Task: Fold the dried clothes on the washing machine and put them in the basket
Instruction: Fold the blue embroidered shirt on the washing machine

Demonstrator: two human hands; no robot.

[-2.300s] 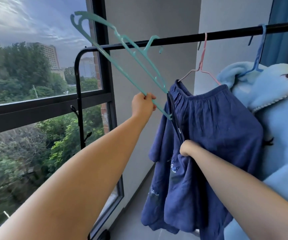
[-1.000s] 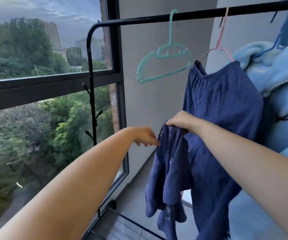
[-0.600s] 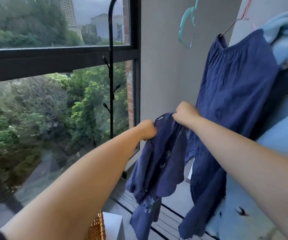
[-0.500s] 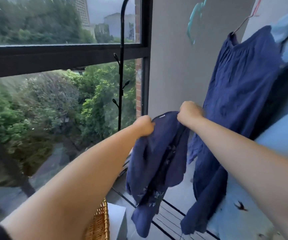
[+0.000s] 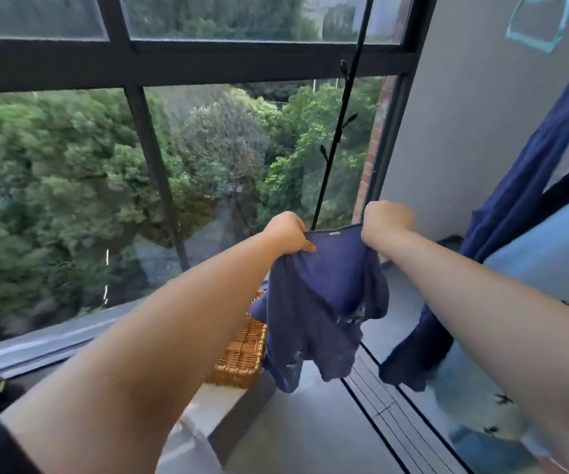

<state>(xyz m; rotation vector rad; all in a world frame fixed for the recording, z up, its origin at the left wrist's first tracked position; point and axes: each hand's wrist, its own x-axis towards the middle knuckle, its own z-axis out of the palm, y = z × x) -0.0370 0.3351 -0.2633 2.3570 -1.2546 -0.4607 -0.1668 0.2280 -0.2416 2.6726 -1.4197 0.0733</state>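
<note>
A small dark blue top (image 5: 324, 302) hangs in the air in front of me, stretched along its upper edge. My left hand (image 5: 288, 232) grips its left corner and my right hand (image 5: 384, 222) grips its right corner. Its lower part droops in folds. Below and left of it a woven wicker basket (image 5: 242, 354) stands on a white surface (image 5: 207, 405), partly hidden by my left arm and the top.
A large black-framed window (image 5: 146, 138) fills the left. The black upright of a drying rack (image 5: 334, 145) stands before it. A second dark blue garment (image 5: 501, 213) and a light blue blanket (image 5: 536, 261) hang at right. A teal hanger (image 5: 536, 22) hangs at top right.
My left hand hung the teal hanger on the rail, then took hold of the top. Both hands have carried it down and left, away from the rack, spreading its upper edge; the basket came into view.
</note>
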